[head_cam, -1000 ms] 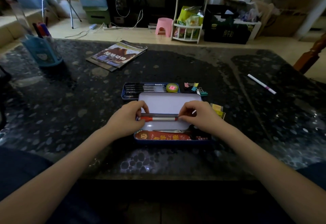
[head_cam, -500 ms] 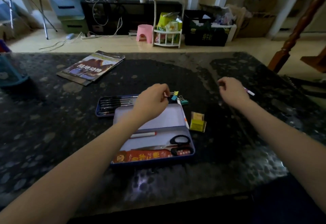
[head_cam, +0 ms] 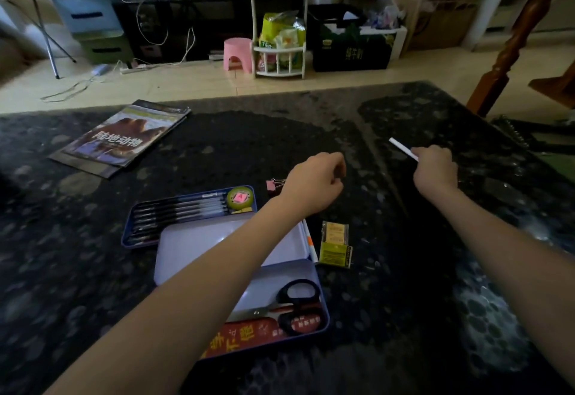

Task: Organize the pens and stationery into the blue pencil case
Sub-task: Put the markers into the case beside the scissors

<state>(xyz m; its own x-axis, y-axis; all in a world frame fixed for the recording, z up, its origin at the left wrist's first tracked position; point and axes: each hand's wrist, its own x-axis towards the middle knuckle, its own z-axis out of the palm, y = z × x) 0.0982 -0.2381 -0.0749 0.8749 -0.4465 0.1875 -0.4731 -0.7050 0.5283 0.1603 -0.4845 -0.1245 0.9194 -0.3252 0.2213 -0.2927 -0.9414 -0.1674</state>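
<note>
Blue pencil case (head_cam: 322,298): lies open on the table, nearest the body.
White pen (head_cam: 403,149): pinched by right hand (head_cam: 435,168), beyond and right of the case; long axis slanted far-left.
Left hand (head_cam: 314,187): curled beside pink binder clip (head_cam: 273,183) past the case; contents cannot be told.

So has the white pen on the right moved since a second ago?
Yes. The white pen then lay flat on the table, far right of the blue pencil case; now the right hand holds it.
</note>
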